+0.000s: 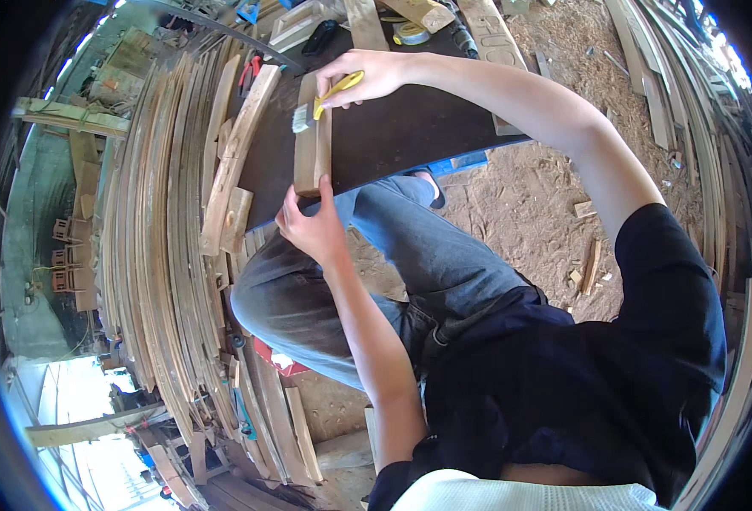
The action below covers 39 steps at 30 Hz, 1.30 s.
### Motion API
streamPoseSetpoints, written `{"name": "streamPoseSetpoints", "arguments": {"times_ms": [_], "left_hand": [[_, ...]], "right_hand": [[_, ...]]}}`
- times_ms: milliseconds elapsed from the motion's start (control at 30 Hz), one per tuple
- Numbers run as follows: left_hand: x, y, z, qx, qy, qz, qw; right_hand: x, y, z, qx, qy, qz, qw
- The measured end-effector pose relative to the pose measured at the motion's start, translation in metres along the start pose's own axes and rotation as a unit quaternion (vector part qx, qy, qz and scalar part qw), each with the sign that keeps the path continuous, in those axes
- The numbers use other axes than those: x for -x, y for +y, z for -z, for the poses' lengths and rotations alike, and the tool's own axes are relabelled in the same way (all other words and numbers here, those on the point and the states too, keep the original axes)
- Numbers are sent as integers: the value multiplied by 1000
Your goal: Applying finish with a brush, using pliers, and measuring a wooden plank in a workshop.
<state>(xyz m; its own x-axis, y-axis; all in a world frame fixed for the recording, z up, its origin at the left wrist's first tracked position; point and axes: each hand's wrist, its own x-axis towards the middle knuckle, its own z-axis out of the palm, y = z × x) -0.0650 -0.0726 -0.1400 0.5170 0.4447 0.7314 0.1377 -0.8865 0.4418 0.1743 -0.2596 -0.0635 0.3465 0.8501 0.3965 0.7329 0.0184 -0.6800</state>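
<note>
A paintbrush (338, 92) with a yellow handle and pale bristles is in my right hand (367, 77), its fingers closed round the handle. The bristles lie against the face of a short wooden block (314, 153). Near the table's front edge, my left hand (312, 226) grips the near end of that block between thumb and fingers. Under the block is a dark tabletop (401, 132). The block's far end is partly covered by my right hand.
Long planks (159, 221) are stacked at the left, next to red-handled pliers (250, 72). A tape roll (411, 33), a black object (320, 37) and wooden pieces (365, 24) occupy the table's far side. Wood scraps (591, 266) litter the dirt floor at right.
</note>
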Motion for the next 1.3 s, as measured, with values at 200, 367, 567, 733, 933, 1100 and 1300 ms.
{"name": "streamPoseSetpoints", "arguments": {"times_ms": [200,367,567,733,933,1100,1300], "left_hand": [[1,-2,-2,20,0,-7,1000],[-1,0,-6,30,-1,11,999],[0,-3,-7,26,1,0,1000],[-3,-8,-6,27,-30,3,999],[-6,-16,3,29,-46,-56,997],[-4,-12,4,44,-60,-33,997],[-6,3,11,29,-58,17,998]], "right_hand": [[4,-4,-3,-38,12,-66,997],[3,3,-1,-39,3,-63,997],[5,-12,-10,-48,6,-91,995],[8,-42,-48,-12,38,22,999],[3,-29,-21,90,121,-77,986],[11,-38,-14,7,8,37,999],[2,-38,-2,-17,12,-50,999]]}}
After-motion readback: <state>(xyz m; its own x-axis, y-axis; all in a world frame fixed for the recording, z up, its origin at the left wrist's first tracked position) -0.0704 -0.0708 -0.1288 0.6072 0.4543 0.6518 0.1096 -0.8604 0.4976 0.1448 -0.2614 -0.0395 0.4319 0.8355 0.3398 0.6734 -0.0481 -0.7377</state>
